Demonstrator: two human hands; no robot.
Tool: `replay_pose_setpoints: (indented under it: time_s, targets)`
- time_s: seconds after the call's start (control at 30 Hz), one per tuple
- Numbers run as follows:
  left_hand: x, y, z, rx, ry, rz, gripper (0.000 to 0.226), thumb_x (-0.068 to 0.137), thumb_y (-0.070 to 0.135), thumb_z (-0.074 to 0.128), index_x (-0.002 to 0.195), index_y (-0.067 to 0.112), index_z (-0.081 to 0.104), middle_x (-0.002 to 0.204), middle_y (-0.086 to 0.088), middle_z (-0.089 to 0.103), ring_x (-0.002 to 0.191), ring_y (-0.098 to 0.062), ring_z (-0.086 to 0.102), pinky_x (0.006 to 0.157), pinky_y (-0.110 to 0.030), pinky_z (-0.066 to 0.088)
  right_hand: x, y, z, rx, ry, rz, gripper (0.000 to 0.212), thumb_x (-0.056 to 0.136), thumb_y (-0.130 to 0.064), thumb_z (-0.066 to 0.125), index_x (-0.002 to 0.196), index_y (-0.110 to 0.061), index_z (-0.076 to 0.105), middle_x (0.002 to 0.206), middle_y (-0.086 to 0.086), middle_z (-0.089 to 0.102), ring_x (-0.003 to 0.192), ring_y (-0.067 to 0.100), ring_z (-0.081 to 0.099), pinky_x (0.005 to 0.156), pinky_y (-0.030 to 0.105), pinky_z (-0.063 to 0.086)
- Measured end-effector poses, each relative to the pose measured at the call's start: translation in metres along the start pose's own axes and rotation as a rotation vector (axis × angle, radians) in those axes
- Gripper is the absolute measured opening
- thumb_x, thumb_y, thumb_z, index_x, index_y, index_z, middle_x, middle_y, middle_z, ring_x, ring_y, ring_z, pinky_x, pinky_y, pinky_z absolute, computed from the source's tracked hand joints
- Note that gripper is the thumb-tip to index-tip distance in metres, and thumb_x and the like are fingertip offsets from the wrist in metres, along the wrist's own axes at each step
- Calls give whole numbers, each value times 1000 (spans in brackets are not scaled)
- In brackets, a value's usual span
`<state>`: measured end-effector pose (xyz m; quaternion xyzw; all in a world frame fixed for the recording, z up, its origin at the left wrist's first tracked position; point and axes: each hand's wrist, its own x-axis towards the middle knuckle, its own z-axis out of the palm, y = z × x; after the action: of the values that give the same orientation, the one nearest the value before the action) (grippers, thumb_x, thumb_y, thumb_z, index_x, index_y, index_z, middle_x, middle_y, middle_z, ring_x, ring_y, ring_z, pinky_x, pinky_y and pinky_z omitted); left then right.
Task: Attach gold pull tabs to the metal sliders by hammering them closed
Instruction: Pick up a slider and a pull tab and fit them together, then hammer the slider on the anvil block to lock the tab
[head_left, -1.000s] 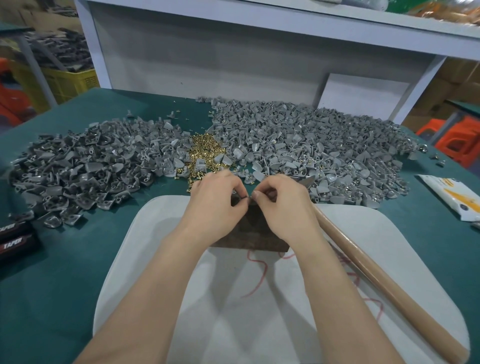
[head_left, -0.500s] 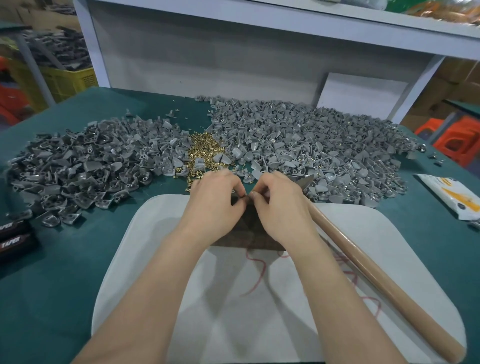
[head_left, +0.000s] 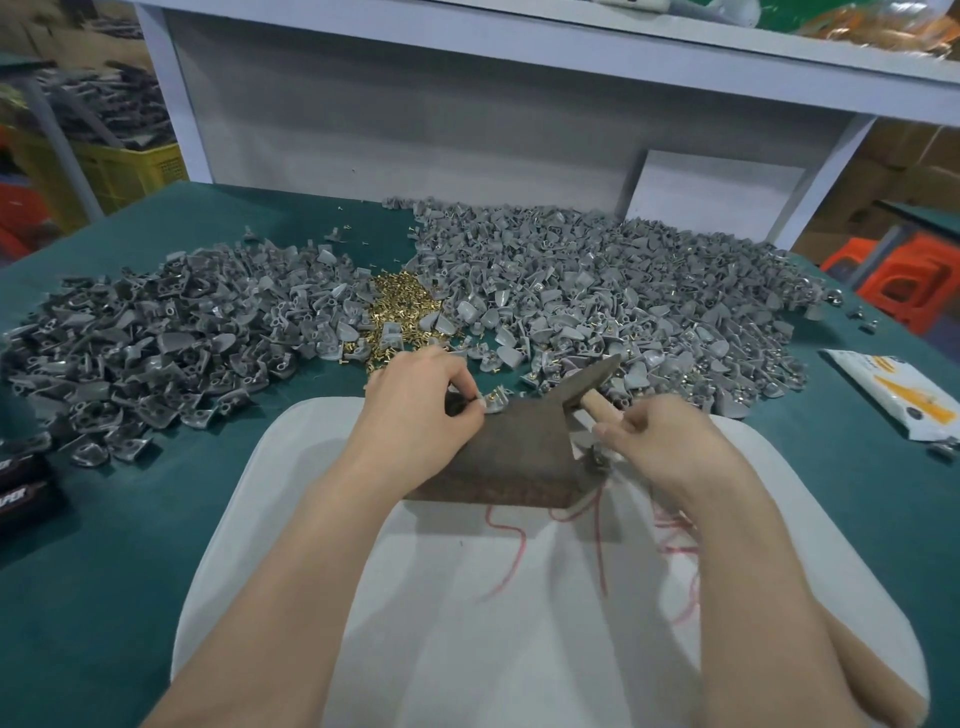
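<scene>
Fingers (head_left: 467, 401) of your left hand (head_left: 415, 415) are pinched together on one grey slider (head_left: 492, 409) with a gold pull tab (head_left: 497, 397) seated on it, the piece resting at the far edge of the dark iron block (head_left: 519, 452). Your right hand (head_left: 675, 447) lies over the hammer (head_left: 589, 379) handle just behind the head. Its fingers (head_left: 615, 428) look fairly straight; I cannot tell whether they have closed round the wood. The block sits on a white board (head_left: 467, 597) on the green worktop (head_left: 104, 519), with the loose gold tabs (head_left: 400, 306) and slider heaps (head_left: 597, 291) beyond it. Risks, as judged: your pinching fingertips sit right beside the strike point, so a hurried blow could catch them. A piece so near the block's edge may tip or skip off. A loose hold on the handle could glance and leave the tab half closed.
</scene>
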<state>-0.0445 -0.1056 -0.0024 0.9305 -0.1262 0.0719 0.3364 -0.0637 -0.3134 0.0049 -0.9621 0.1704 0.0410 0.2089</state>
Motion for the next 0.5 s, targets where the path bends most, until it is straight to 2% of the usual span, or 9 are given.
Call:
replay_pose_setpoints:
  time_s: [0.07, 0.13, 0.2, 0.33, 0.4, 0.43, 0.5]
  targets:
    - [0, 0, 0, -2, 1, -8, 15, 86, 24, 64, 74, 28, 55, 91, 9, 55, 105, -19, 51, 96, -43, 40, 2, -1, 2, -19, -47, -9, 33, 93, -31, 55, 72, -6, 61, 60, 7, 55, 52, 21, 50, 49, 27, 36]
    - [0, 0, 0, 7, 19, -30, 13, 86, 25, 63, 75, 27, 56, 95, 8, 56, 103, -20, 52, 95, -43, 41, 4, -3, 2, -8, 19, -62, 32, 95, -30, 52, 71, -9, 54, 64, 8, 57, 62, 24, 55, 57, 30, 42]
    - [1, -2, 0, 33, 50, -62, 12, 86, 27, 63, 76, 27, 57, 99, 5, 58, 104, -21, 52, 95, -42, 41, 4, -3, 0, 73, 121, -125, 22, 95, -30, 51, 84, -10, 50, 78, 10, 64, 76, 27, 64, 69, 34, 50]
    - [2, -2, 1, 19, 64, -80, 11, 87, 27, 63, 77, 26, 58, 98, 4, 57, 104, -22, 52, 95, -43, 41, -8, -14, -3, 267, 257, -352, 12, 93, -26, 54, 99, -19, 47, 82, 4, 65, 70, 22, 62, 64, 31, 45]
    - [2, -3, 1, 3, 53, -75, 12, 86, 25, 64, 77, 25, 57, 98, 3, 57, 104, -23, 53, 95, -44, 41, -15, -23, -1, 325, 264, -475, 19, 92, -23, 56, 110, -26, 53, 89, 1, 67, 75, 19, 61, 71, 31, 47]
    - [2, -3, 0, -6, 50, -71, 12, 86, 24, 65, 77, 25, 57, 98, 2, 58, 104, -24, 53, 94, -44, 42, -18, -26, 0, 343, 299, -526, 25, 91, -21, 58, 115, -27, 56, 92, -1, 68, 79, 16, 62, 76, 30, 48]
    - [2, -3, 0, -13, 46, -56, 13, 86, 21, 65, 76, 24, 57, 98, 0, 60, 103, -26, 55, 94, -44, 42, -24, -31, -1, 400, 401, -611, 33, 91, -17, 59, 122, -27, 59, 96, -14, 67, 83, -2, 60, 79, 9, 43]
